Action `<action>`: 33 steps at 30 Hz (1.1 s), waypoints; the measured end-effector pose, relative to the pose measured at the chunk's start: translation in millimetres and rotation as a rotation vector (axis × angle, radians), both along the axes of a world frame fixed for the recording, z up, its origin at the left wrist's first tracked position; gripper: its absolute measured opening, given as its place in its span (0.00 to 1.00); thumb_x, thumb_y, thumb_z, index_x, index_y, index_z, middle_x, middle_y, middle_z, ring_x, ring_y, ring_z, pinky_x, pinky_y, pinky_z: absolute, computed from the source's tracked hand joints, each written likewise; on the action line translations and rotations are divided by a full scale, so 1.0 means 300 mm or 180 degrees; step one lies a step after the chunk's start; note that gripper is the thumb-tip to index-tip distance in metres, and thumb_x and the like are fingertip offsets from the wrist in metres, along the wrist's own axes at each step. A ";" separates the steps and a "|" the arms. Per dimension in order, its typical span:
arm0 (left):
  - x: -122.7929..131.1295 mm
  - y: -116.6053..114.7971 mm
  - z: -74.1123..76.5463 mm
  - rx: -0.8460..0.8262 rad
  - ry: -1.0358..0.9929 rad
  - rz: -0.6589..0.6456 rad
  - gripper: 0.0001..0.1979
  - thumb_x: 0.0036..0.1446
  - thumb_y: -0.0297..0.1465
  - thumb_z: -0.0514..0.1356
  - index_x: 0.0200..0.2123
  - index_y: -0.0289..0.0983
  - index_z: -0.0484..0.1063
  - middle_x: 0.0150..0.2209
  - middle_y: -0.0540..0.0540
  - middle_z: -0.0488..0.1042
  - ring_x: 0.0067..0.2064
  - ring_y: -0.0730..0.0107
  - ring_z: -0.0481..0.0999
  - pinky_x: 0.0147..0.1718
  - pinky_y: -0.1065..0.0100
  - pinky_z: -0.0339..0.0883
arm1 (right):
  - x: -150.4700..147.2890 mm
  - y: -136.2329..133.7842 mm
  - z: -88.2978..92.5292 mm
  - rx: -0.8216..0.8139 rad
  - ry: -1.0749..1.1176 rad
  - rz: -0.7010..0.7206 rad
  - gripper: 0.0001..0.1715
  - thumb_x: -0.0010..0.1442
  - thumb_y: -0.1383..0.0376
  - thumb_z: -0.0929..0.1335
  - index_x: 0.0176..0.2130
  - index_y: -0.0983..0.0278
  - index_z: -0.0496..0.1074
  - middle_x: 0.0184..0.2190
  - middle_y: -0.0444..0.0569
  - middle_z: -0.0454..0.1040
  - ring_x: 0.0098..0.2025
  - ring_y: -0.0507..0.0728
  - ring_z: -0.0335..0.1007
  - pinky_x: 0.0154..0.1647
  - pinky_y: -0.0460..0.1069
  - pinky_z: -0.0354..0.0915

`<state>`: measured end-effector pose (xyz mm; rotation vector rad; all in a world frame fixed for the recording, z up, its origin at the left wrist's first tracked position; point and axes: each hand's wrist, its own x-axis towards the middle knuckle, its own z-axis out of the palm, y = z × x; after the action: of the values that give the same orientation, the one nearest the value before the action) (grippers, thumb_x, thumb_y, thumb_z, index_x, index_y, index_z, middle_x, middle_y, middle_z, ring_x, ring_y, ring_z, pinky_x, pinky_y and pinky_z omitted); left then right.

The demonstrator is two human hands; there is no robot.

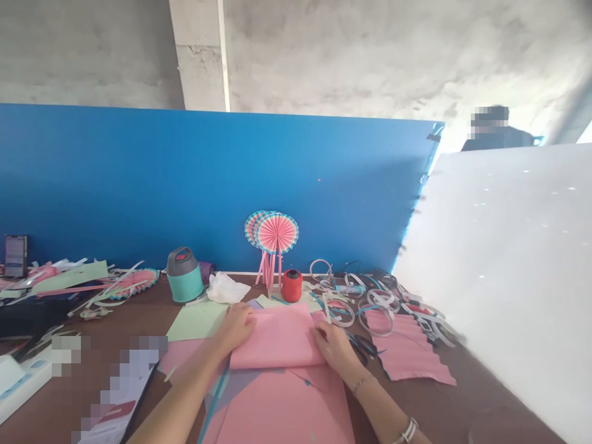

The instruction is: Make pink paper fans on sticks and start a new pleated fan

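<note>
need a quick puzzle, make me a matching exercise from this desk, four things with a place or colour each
1. folded pink sheet
2. wavy pink sheet
3. round pleated fans
4. lidded container

A. teal with dark grey top
B. right of the right hand
C. between left hand and right hand
D. pink centres, blue rims

Pairs: 1-C; 2-B; 3-D; 4-A

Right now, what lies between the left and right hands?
In the head view, folded pink paper spans from the left hand to the right hand.
</note>
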<state>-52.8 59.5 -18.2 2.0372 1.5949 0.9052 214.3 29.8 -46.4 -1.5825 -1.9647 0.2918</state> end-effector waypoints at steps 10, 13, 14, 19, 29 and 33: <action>0.006 -0.020 0.122 -0.0157 -0.1148 -0.0123 0.14 0.47 0.30 0.55 0.40 0.36 0.70 0.37 0.45 0.73 0.40 0.63 0.72 0.39 0.67 0.63 | 0.018 0.003 0.027 -0.0040 0.1172 -0.0381 0.23 0.53 0.56 0.65 0.45 0.67 0.69 0.39 0.53 0.73 0.30 0.55 0.65 0.31 0.48 0.60; 0.007 -0.038 0.167 -0.0524 -0.2165 -0.0275 0.20 0.44 0.34 0.62 0.43 0.36 0.69 0.33 0.48 0.72 0.33 0.69 0.72 0.33 0.69 0.63 | 0.020 -0.009 0.056 -0.0497 0.2192 -0.0060 0.36 0.49 0.52 0.69 0.53 0.65 0.64 0.44 0.54 0.72 0.32 0.55 0.68 0.32 0.49 0.64; 0.007 -0.044 0.177 -0.0655 -0.2408 -0.0342 0.22 0.43 0.35 0.64 0.43 0.36 0.69 0.33 0.49 0.72 0.31 0.70 0.72 0.31 0.69 0.63 | 0.019 -0.016 0.067 -0.0701 0.2463 0.0217 0.34 0.48 0.51 0.70 0.51 0.65 0.67 0.42 0.52 0.73 0.33 0.56 0.68 0.33 0.49 0.65; 0.005 -0.066 0.192 -0.0875 -0.3109 -0.0277 0.28 0.40 0.37 0.68 0.46 0.36 0.66 0.33 0.48 0.74 0.30 0.67 0.74 0.31 0.67 0.66 | 0.004 -0.041 0.105 -0.0996 0.2891 0.0630 0.23 0.43 0.49 0.72 0.24 0.67 0.73 0.19 0.44 0.69 0.21 0.49 0.59 0.22 0.46 0.56; 0.072 -0.106 0.026 -0.1081 -0.4184 -0.0194 0.29 0.44 0.46 0.65 0.48 0.40 0.66 0.44 0.42 0.74 0.41 0.64 0.75 0.43 0.62 0.67 | -0.018 -0.055 0.114 -0.0264 0.3224 0.0174 0.26 0.43 0.45 0.72 0.17 0.65 0.69 0.11 0.43 0.64 0.15 0.49 0.56 0.18 0.46 0.55; 0.149 -0.160 0.008 -0.1422 -0.3940 -0.0844 0.27 0.46 0.44 0.65 0.48 0.38 0.68 0.47 0.40 0.73 0.45 0.62 0.74 0.45 0.63 0.66 | -0.028 -0.055 0.092 -0.0397 0.3230 0.0265 0.27 0.45 0.44 0.71 0.18 0.65 0.70 0.12 0.47 0.69 0.15 0.52 0.63 0.19 0.47 0.59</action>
<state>-8.1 11.6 -15.9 0.9312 0.6976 1.1900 205.8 13.4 -18.8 -1.0613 -1.2101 1.0305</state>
